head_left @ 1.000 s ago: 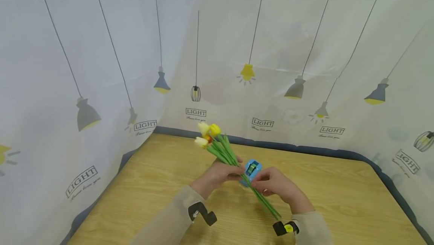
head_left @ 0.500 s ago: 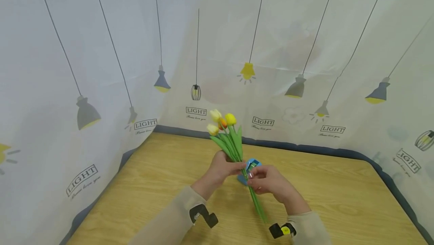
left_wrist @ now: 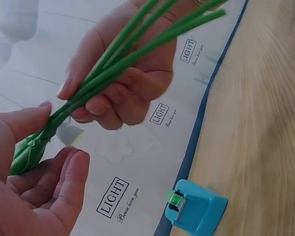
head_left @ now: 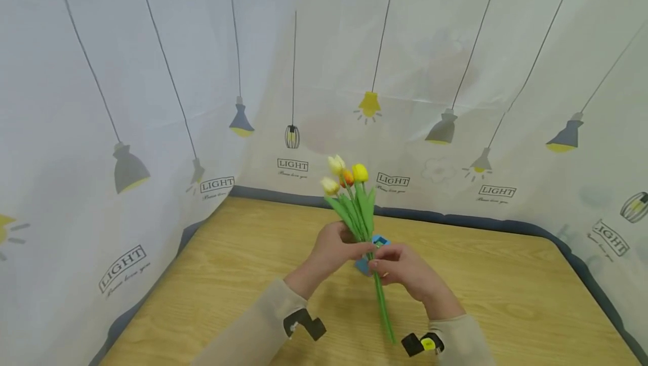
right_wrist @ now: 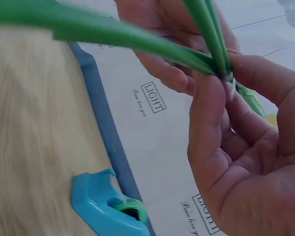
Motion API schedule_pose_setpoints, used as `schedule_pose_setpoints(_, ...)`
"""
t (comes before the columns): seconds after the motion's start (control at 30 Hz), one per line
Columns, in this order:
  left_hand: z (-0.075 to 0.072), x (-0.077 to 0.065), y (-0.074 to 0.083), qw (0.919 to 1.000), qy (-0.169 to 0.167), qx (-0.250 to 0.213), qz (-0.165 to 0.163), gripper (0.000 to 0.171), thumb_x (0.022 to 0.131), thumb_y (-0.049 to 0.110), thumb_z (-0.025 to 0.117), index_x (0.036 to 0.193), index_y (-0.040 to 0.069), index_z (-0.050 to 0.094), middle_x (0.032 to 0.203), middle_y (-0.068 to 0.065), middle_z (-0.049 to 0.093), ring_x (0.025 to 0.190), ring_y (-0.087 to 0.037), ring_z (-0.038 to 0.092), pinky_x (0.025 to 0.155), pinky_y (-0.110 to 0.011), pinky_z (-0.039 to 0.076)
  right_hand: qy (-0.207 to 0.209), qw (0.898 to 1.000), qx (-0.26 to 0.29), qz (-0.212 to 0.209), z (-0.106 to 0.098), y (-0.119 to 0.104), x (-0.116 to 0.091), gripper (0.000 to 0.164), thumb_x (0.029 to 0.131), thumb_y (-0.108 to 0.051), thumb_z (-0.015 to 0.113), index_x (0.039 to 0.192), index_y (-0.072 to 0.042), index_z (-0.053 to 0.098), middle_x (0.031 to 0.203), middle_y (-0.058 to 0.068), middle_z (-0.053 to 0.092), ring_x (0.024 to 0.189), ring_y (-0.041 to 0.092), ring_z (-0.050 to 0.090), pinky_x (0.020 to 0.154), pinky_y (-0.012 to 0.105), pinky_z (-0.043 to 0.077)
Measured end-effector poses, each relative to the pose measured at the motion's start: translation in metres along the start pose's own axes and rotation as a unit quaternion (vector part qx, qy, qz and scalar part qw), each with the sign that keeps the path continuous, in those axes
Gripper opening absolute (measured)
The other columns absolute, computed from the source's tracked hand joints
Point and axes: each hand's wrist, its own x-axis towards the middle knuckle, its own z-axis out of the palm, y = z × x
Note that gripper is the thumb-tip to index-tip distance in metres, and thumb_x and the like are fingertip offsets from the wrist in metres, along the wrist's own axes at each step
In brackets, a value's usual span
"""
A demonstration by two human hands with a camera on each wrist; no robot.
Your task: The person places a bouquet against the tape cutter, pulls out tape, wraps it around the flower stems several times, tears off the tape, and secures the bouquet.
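Note:
My left hand [head_left: 334, 247] holds a bunch of artificial tulips [head_left: 361, 214] just below the leaves, thumb on one side and fingers on the other. White, yellow and orange blooms point up and away; the bare green stems [left_wrist: 108, 73] slant down toward me. Against the left fingertips, my right hand [head_left: 407, 273] has its thumb and forefinger at the bound part of the stems. There, in the right wrist view, a small piece of clear tape [right_wrist: 230, 87] shows between those fingertips. Behind the hands stands a blue tape dispenser [head_left: 363, 266], partly hidden, with a green roll core [left_wrist: 175, 198].
The hands work above a wood-grain table [head_left: 243, 276]. A white curtain printed with lamps [head_left: 324, 73] rises along the back and left, its dark blue hem [head_left: 455, 221] lying along the table edge. Black camera mounts [head_left: 304, 324] sit on both wrists.
The tulips have swung from leaning left to nearly upright, their blooms moving right and up. The right fingers have moved slightly left and up along the stems, closer to the left hand.

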Motion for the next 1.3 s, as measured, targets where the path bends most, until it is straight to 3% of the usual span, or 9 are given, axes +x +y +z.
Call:
schedule_pose_setpoints(0.17,0.007,0.0,-0.004,0.9997,-0.009,-0.021,-0.014,0.028,0.095,0.028,0.082,0.11,0.006,0.078,0.096,-0.014,0.078,0.086,-0.038,0.078,0.079,-0.045,0.068,0.099,0.994,-0.042,-0.031,-0.007,-0.01,-0.008,0.013,0.104,-0.012,0.066,0.094,-0.013,0.074,0.085,-0.011,0.07,0.08,0.008,0.065,0.075,0.025,0.058)
schedule_pose_setpoints(0.37,0.024,-0.005,-0.012,0.9971,-0.07,-0.027,-0.015,0.02,0.094,0.019,0.083,0.106,0.003,0.081,0.099,-0.012,0.081,0.084,-0.02,0.077,0.074,-0.035,0.068,0.225,0.97,-0.082,-0.046,-0.002,-0.017,-0.008,0.02,0.101,-0.012,0.073,0.096,0.007,0.071,0.08,-0.009,0.067,0.079,0.011,0.06,0.075,0.026,0.054)
schedule_pose_setpoints(0.57,0.035,-0.011,-0.01,0.9987,-0.05,-0.006,0.01,0.012,0.094,0.016,0.082,0.1,0.005,0.083,0.093,-0.007,0.081,0.08,-0.009,0.074,0.07,-0.031,0.067,0.285,0.954,-0.086,-0.035,0.007,-0.021,-0.006,0.023,0.099,-0.017,0.078,0.102,0.006,0.075,0.081,-0.008,0.068,0.08,0.011,0.06,0.075,0.024,0.054)
schedule_pose_setpoints(0.93,0.036,-0.014,-0.006,0.9972,-0.044,0.038,0.047,0.008,0.095,0.011,0.079,0.094,0.003,0.081,0.089,-0.008,0.08,0.075,-0.003,0.071,0.066,-0.024,0.064,0.286,0.954,-0.084,-0.042,0.015,-0.022,-0.004,0.021,0.099,-0.015,0.077,0.106,0.005,0.076,0.09,0.001,0.073,0.083,0.011,0.065,0.073,0.023,0.057)
schedule_pose_setpoints(1.17,0.03,-0.012,-0.005,0.9967,-0.044,0.051,0.045,0.01,0.098,0.014,0.078,0.094,0.005,0.082,0.091,-0.007,0.081,0.078,-0.006,0.072,0.068,-0.026,0.065,0.222,0.973,-0.045,-0.03,0.004,-0.021,-0.008,0.03,0.107,-0.013,0.064,0.123,0.012,0.068,0.097,-0.008,0.074,0.091,0.009,0.07,0.087,0.024,0.061)
schedule_pose_setpoints(1.3,0.027,-0.012,-0.005,0.9969,-0.04,0.055,0.039,0.01,0.098,0.016,0.078,0.095,0.007,0.083,0.09,-0.005,0.081,0.079,-0.006,0.072,0.069,-0.026,0.065,0.219,0.975,-0.027,-0.019,0.001,-0.021,-0.007,0.03,0.107,-0.014,0.064,0.122,0.012,0.068,0.096,-0.01,0.074,0.091,0.01,0.07,0.087,0.025,0.061)
